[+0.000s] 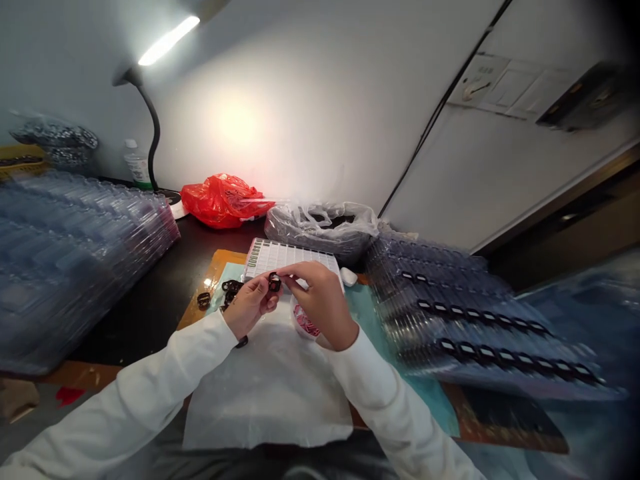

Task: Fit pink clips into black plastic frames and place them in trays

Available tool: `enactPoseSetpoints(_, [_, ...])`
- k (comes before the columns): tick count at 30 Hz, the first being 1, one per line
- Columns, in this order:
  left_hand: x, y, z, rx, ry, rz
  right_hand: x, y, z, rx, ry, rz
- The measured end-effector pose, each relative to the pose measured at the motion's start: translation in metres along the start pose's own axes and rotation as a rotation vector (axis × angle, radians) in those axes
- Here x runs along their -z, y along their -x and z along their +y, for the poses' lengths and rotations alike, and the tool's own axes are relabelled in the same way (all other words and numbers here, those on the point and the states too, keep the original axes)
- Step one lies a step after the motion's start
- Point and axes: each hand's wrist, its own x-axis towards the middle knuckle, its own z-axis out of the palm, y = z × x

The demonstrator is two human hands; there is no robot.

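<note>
Between my two hands is a small black plastic frame-like part [275, 282], held up over the work surface. The fingers of my left hand [253, 303] are closed on its left side. From the right, my right hand [320, 297] pinches at its edge with thumb and forefinger. Beside my left hand lie several loose black parts [231, 291], with another black part [203, 301] farther left. Partly hidden behind my right hand stands a round tub [303, 320] of small red-and-white pieces. A white gridded tray [280, 255] lies just beyond my hands.
Stacked clear plastic trays [80, 247] rise on the left. More clear trays [450, 300] on the right hold rows of black parts. A red plastic bag [225, 200], a clear-bag-lined container [320, 230] and a lit lamp [155, 120] stand by the wall. A translucent sheet [270, 393] covers the front.
</note>
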Motion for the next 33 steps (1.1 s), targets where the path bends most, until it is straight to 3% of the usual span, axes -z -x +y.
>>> enactPoseSetpoints(5, [-0.002,0.002,0.000,0.015,-0.021,0.009,-0.007,0.004,0.008,0.076,0.009,-0.014])
enactPoseSetpoints(11, [-0.001,0.001,0.000,0.002,-0.092,0.034,-0.009,0.005,0.012,0.006,0.021,-0.029])
enactPoseSetpoints(18, [-0.002,0.001,-0.002,0.033,-0.109,0.066,-0.015,0.012,0.015,-0.019,0.042,0.031])
enactPoseSetpoints(33, [0.000,0.002,-0.003,0.034,-0.075,0.117,-0.019,0.019,0.012,0.069,0.185,0.176])
